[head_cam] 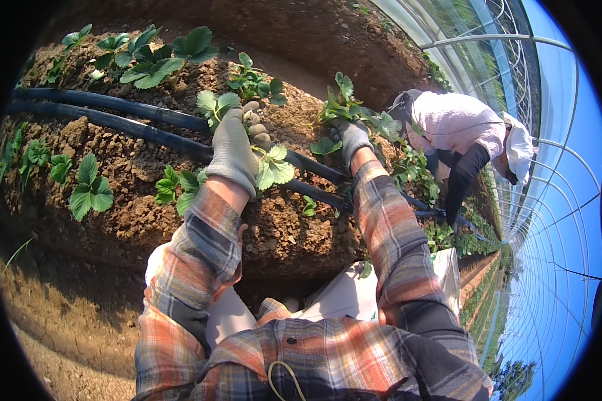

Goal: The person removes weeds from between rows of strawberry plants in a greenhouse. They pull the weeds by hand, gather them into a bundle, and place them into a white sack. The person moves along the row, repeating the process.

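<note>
My left hand [238,145], in a grey knit glove with brown-coated fingertips, is curled around strawberry leaves over the raised soil bed [286,235]. One leafy sprig [218,106] sticks out above the thumb, and a pale green leaf [275,166] hangs out below the fingers. Farther right, my right hand [352,140], also gloved, reaches into a strawberry plant [343,103]. Foliage hides part of its fingers, so their grip is unclear. Two black hoses [145,113] run along the bed and pass beneath my hands.
More strawberry plants [150,60] grow along both sides of the hoses. At the right a co-worker [456,125] in a white hat bends over the same bed. Hoop-house tubes [547,175] arch along the right side. A furrow [65,311] lies at the lower left.
</note>
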`<state>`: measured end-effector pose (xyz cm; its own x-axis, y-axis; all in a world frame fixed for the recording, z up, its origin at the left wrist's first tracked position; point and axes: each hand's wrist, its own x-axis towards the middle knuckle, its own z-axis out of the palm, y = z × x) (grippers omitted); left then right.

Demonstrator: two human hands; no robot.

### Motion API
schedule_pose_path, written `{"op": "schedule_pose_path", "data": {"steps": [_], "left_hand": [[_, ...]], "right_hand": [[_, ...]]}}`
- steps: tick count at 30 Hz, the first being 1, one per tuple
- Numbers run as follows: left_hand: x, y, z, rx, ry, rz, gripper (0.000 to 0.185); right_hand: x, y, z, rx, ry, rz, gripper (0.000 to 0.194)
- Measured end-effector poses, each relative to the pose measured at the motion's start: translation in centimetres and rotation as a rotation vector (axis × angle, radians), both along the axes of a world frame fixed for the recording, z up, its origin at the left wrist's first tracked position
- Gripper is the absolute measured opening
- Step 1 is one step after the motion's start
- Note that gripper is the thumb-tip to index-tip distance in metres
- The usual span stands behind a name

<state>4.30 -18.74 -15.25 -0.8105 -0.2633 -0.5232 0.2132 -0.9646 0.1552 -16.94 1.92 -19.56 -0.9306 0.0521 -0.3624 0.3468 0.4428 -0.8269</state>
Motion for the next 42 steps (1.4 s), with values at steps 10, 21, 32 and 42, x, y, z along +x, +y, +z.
{"op": "schedule_pose_path", "data": {"steps": [10,21,32,42], "left_hand": [[0.0,0.1,-0.2,0.010,0.008,-0.001,0.034],[0.2,0.1,0.4,0.011,0.002,-0.007,0.034],[0.1,0.4,0.4,-0.050,-0.046,-0.012,0.035],[-0.3,0.3,-1.0,-0.019,0.005,-0.010,0.032]], "right_hand": [[0.9,0.2,-1.2,-0.284,-0.023,-0.166,0.016],[5.6,3.8,-0.3,0.169,0.501,0.386,0.028],[-6.5,4.1,-2.7,0.192,0.173,0.128,0.023],[-9.1,-3.5,1.6,0.690,0.145,0.433,0.025]]}}
